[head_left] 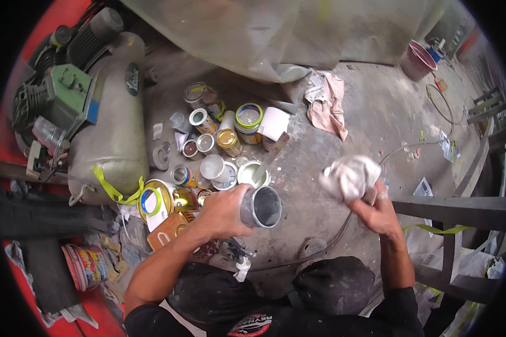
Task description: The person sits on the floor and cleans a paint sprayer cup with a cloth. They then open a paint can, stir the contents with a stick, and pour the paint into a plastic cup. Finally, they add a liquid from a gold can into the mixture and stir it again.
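The open cylindrical can (261,206) is grey, with a paler, smeared rim and a dark grey, mottled inside; it tips over so that its mouth faces right and up toward the wearer. It is held above the floor (298,185), near the middle of the scene, in front of the left knee. The left hand (224,212) grips it from the left, fingers curled around its wall, though their tips are mostly hidden. To the right and well apart from the can, the right hand (376,212) has its fingers closed on a crumpled cloth (351,176), whitish with grey-brown stains and blurred at its left edge. Just beyond the can stands an open tin of pale paint (253,175) with a flat stirring blade (274,159) leaning in it. Farther left and beyond are more tins, among them a gold-lidded jar (229,140) and a can with a yellow-green rim (249,116). At the far left lies a compressor tank (115,126); a pinkish cloth (333,104) lies on the floor at the far side, and a reddish bucket (418,60) stands far right.
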